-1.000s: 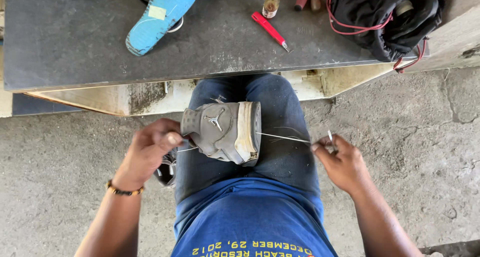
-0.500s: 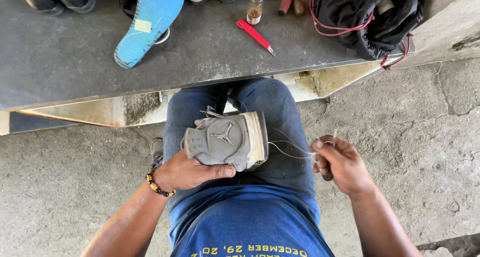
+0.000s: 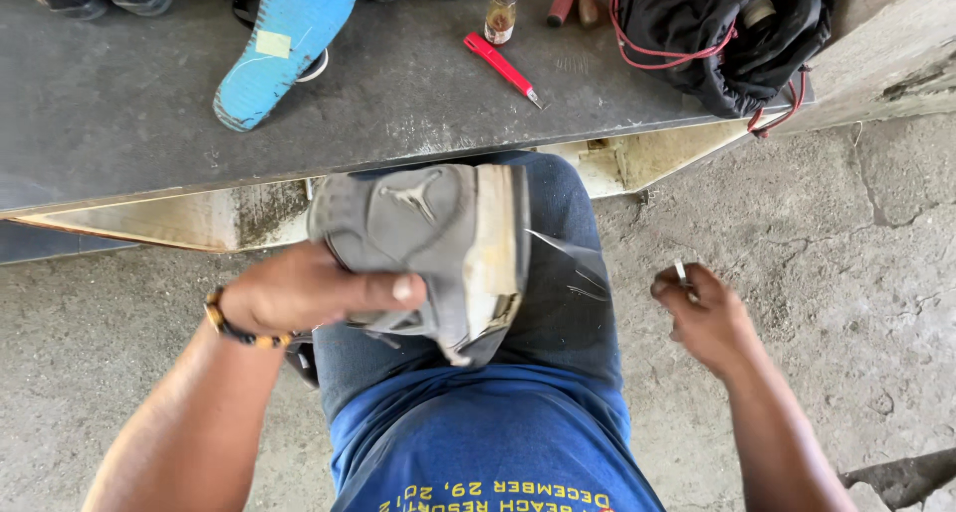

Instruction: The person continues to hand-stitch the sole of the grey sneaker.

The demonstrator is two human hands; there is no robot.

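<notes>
Two hands: left grip [image 3: 309, 293] clasps grey shoe [image 3: 428, 248], right grip [image 3: 702, 313] pinches needle [image 3: 681, 270].

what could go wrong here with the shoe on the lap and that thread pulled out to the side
The left hand alone pins the grey shoe on the knee, so a hard pull might twist it loose. The right hand pinches what looks like a needle, which might prick a finger. The taut thread might snap or cut into skin.
</notes>
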